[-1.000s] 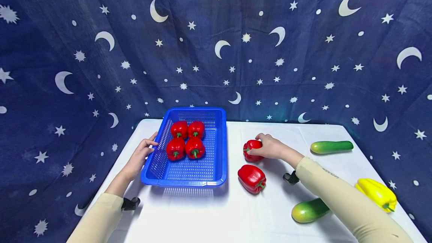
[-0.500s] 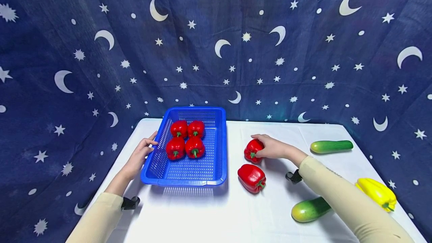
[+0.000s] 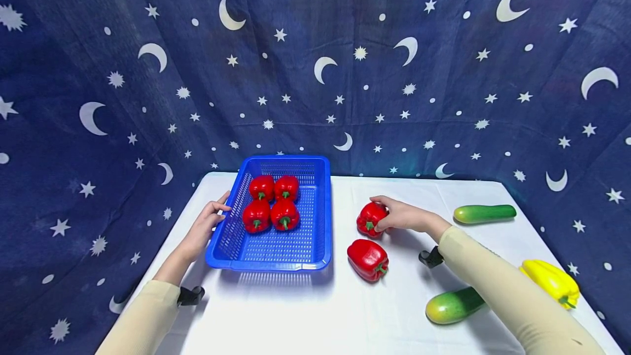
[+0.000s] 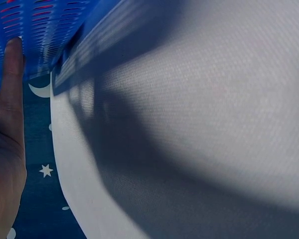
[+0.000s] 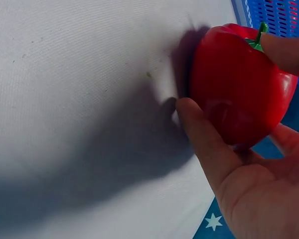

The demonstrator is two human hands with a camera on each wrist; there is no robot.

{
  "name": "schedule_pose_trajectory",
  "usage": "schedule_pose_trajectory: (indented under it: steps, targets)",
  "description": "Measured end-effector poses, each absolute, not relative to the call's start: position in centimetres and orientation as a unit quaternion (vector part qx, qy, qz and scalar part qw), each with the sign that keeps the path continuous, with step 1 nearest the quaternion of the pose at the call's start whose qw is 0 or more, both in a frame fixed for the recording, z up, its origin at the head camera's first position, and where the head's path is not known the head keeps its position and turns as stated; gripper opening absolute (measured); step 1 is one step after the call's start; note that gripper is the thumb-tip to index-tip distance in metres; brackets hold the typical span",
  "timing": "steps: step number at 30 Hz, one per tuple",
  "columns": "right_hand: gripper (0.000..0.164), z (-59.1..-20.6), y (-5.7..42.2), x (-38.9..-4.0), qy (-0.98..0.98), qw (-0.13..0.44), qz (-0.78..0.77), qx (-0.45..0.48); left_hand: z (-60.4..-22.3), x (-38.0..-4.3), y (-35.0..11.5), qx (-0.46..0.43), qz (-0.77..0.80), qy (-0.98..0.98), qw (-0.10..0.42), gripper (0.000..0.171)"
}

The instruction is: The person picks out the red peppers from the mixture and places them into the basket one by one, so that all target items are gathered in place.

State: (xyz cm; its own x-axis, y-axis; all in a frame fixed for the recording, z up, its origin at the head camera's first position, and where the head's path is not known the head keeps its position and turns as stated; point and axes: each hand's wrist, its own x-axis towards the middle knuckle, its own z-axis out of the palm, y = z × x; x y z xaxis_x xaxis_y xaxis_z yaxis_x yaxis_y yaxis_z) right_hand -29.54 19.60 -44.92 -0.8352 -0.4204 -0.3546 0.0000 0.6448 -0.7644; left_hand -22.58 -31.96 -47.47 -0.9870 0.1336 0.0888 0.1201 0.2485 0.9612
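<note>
Starry backdrop, white tabletop. One red pepper, right of the blue basket: pinched by my right hand, glossy skin risking a slip. Left hand, fingers extended, touched basket.

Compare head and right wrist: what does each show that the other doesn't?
Head only: left hand against the blue perforated plastic basket, yellow bell pepper, two long green cucumbers, untouched glossy red bell pepper, and full shapes of four glossy red bell peppers inside the basket.

Right wrist only: palm side of the right hand, tiny green speck on the white cloth.

Both: right hand's grip on the held green-stemmed red bell pepper, basket, white cloth, navy star-printed backdrop.
</note>
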Motion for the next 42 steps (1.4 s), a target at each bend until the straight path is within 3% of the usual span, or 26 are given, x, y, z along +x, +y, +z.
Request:
schedule_pose_trajectory:
  steps: [7,42]
  targets:
    - [0.094,-45.21,19.88,-29.65,0.841,0.282,-0.446,-0.115,-47.56,-22.66,-31.95,0.081,0.611,0.787,0.006,0.029]
    - [0.085,-45.61,19.82,-30.09,0.85,0.263,-0.441,-0.112,-47.61,-22.73,-32.04,0.082,0.614,0.785,0.009,0.029]
